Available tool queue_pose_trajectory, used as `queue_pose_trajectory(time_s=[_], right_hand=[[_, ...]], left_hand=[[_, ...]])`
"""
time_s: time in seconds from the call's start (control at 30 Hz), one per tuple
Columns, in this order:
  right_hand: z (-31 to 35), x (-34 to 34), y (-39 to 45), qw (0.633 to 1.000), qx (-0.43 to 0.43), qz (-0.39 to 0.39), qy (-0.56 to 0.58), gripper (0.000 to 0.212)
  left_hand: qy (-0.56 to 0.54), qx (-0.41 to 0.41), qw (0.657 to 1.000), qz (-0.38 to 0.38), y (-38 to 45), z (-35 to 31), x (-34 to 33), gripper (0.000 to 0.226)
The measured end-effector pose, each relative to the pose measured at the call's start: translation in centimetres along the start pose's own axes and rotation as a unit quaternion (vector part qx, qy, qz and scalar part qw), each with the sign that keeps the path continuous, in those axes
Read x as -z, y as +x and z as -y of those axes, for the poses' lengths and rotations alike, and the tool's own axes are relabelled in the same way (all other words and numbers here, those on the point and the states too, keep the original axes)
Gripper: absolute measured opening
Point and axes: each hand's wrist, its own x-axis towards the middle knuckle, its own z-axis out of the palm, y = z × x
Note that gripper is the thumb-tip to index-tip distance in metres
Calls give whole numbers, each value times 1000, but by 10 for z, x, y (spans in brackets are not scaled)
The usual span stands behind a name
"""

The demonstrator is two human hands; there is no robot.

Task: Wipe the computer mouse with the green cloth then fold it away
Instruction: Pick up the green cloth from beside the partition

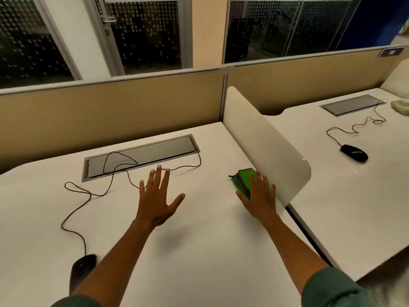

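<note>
A folded green cloth (243, 177) lies on the white desk (199, 251) against the curved white divider. My right hand (260, 198) rests flat on top of it, fingers spread, covering its near half. My left hand (157, 196) hovers over the middle of the desk, open with fingers apart and nothing in it. A black computer mouse (80, 268) sits at the desk's near left edge, partly hidden behind my left forearm. Its black cable (73, 218) loops across the desk toward the back.
A grey cable tray (141, 154) is set into the desk behind my hands. The curved white divider (267, 147) stands to the right. Beyond it, a neighbouring desk holds a second black mouse (354, 152) with a cable. A tan partition wall runs along the back.
</note>
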Motion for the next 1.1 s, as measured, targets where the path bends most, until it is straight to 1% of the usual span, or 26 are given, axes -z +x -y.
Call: queue_pose_trajectory(time_s=[0.03,0.1,0.2,0.33,0.47,0.67,0.9,1.03,1.1], right_hand=[[-3,-2,2,1000,-8,22,-4,86],[-10,-7,6,999,-17,39,-21,83],[-17,-14,8,998,-22,55,-19,78],[-28,-22,12,996,-16,78,-45,70],[-31,-25,15,996,-14,77,-41,66],[-30,-23,21,996,-14,65,-52,52],[-34,-14,23,997,-18,69,-15,45],[-33,-2,19,998,-21,48,42,41],[-32,6,17,995,-36,36,86,38]], left_hand=[[2,0,1000,9,2,-3,-3,95],[19,-2,1000,6,8,-6,-11,93],[26,-3,1000,14,14,-11,-23,92],[18,-9,999,27,22,-20,-33,92],[12,-11,999,38,24,-30,-40,93],[12,-15,999,46,25,-33,-45,93],[7,-16,999,45,20,-33,-39,93],[2,-18,999,47,15,-32,-32,93],[4,-18,999,49,12,-32,-28,93]])
